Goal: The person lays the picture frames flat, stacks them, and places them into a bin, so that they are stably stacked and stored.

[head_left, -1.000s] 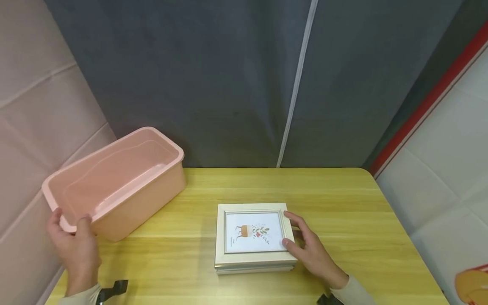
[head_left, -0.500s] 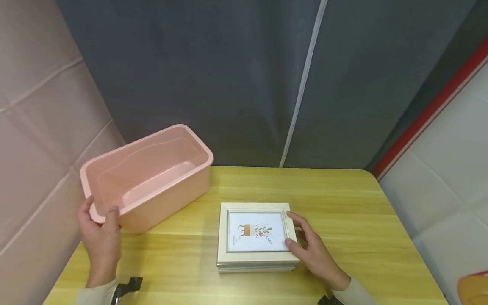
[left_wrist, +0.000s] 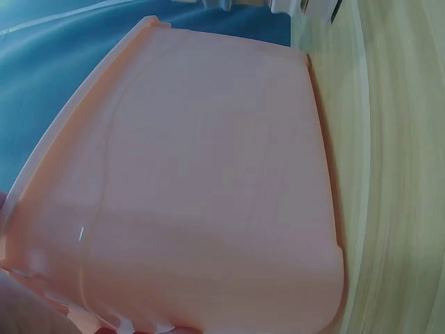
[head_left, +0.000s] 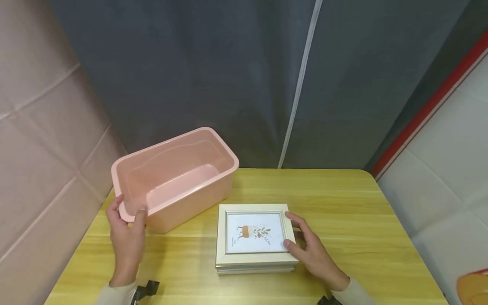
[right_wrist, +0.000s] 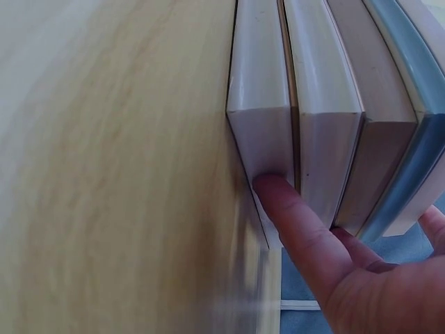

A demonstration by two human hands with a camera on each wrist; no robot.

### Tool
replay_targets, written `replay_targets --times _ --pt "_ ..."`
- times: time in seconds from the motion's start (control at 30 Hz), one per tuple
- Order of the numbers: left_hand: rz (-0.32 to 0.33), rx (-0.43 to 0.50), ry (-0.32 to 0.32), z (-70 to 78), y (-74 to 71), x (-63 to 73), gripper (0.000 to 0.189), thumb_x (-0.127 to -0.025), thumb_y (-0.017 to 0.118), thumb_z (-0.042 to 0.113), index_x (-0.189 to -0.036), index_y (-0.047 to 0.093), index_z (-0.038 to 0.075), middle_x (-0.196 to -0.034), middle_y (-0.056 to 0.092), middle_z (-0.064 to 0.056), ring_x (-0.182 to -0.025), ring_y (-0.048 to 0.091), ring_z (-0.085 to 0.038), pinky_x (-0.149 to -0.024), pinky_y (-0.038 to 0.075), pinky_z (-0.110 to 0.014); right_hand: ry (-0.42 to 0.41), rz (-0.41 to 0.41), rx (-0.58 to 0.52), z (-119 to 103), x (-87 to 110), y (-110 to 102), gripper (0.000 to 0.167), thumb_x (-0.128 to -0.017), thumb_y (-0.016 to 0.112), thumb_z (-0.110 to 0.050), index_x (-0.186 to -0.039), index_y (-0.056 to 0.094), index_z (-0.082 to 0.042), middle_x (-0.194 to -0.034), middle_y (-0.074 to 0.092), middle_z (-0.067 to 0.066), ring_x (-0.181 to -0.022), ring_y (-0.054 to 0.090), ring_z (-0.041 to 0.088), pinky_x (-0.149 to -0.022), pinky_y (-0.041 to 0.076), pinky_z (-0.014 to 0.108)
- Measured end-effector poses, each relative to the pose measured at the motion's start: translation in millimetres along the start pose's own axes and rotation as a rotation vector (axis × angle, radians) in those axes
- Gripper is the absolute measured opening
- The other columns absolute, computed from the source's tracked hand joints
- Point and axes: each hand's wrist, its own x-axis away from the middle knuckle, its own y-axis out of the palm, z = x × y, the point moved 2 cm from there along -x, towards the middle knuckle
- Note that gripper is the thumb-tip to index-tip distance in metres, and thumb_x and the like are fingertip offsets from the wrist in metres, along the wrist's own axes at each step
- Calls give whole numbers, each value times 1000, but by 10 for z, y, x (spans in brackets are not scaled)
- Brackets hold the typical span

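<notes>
A pink rectangular plastic bin (head_left: 190, 206) stands at the left on the table, open side up. My left hand (head_left: 127, 243) grips its near-left corner, thumb inside the rim. The left wrist view is mostly filled by the bin's outer wall (left_wrist: 208, 153). To the right lies a stack of several picture frames; the top one (head_left: 254, 234) is cream with a plant print. My right hand (head_left: 314, 254) rests at the stack's right side, thumb and a fingertip on the top frame's border. In the right wrist view a finger (right_wrist: 302, 229) touches the bottom frame's side.
The yellow wood-grain table (head_left: 343, 212) runs back to a dark grey curtain (head_left: 190, 72). A pale padded wall (head_left: 38, 169) closes off the left side. At lower right an orange object (head_left: 472, 288) is cut off by the view's edge.
My left hand and the pink bin have moved right, closer to the picture frames. The right hand and the stack have stayed nearly in place.
</notes>
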Motion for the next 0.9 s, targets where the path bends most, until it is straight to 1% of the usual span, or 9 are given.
replay_targets --times 0.07,0.13,0.2,0.23,0.3,0.47,0.57,0.7,0.9 --pt "-20 -14 15 11 40 29 65 -104 63 26 -161 32 23 -165 41 -11 -138 48 -31 -98 52 -16 2 1 5 2 -5 8 68 -101 70 -19 -161 39 -32 -145 58 18 -123 64 36 -97 54 45" --pt "-37 -13 27 18 84 57 66 -104 64 26 -161 32 22 -166 39 -10 -143 45 -32 -113 46 -30 3 0 9 6 -9 17 68 -101 70 -19 -161 39 -32 -145 58 18 -123 64 35 -97 55 44" --pt "-53 1 38 29 134 83 67 -104 65 25 -161 31 20 -167 38 -10 -146 43 -33 -122 38 -44 0 1 12 9 -14 23 68 -101 70 -19 -161 39 -32 -145 59 18 -122 64 34 -96 55 41" --pt "-62 11 45 30 164 96 67 -104 65 24 -162 31 19 -167 38 -11 -146 43 -34 -124 35 -49 -1 2 13 10 -16 26 68 -101 70 -19 -161 39 -32 -144 59 18 -122 64 34 -96 55 40" --pt "-71 19 65 35 220 121 69 -103 66 23 -161 31 16 -167 38 -13 -146 43 -37 -124 33 -54 -7 2 11 11 -21 29 69 -101 70 -19 -161 39 -31 -144 59 18 -122 64 34 -95 55 39" --pt "-104 31 111 49 328 169 73 -102 69 21 -162 28 11 -167 35 -16 -147 40 -37 -124 30 -62 -18 2 5 11 -40 42 69 -101 70 -18 -161 39 -30 -144 59 18 -120 64 32 -96 54 39" --pt "-121 36 122 68 366 177 74 -102 68 23 -163 27 12 -168 33 -15 -148 39 -36 -124 29 -62 -13 0 -5 7 -51 55 69 -101 70 -18 -161 39 -30 -144 58 18 -120 64 33 -94 55 39" --pt "-126 39 126 89 394 200 74 -102 68 22 -162 27 11 -167 33 -15 -149 39 -34 -125 30 -61 -1 0 -21 -1 -63 67 69 -100 71 -19 -160 40 -31 -145 58 19 -120 65 34 -93 55 43" --pt "-188 44 157 104 485 285 75 -103 68 22 -162 24 5 -165 32 -19 -148 38 -34 -123 31 -63 -18 7 -21 -24 -65 57 67 -101 70 -18 -160 41 -28 -143 59 21 -120 65 34 -93 54 46"
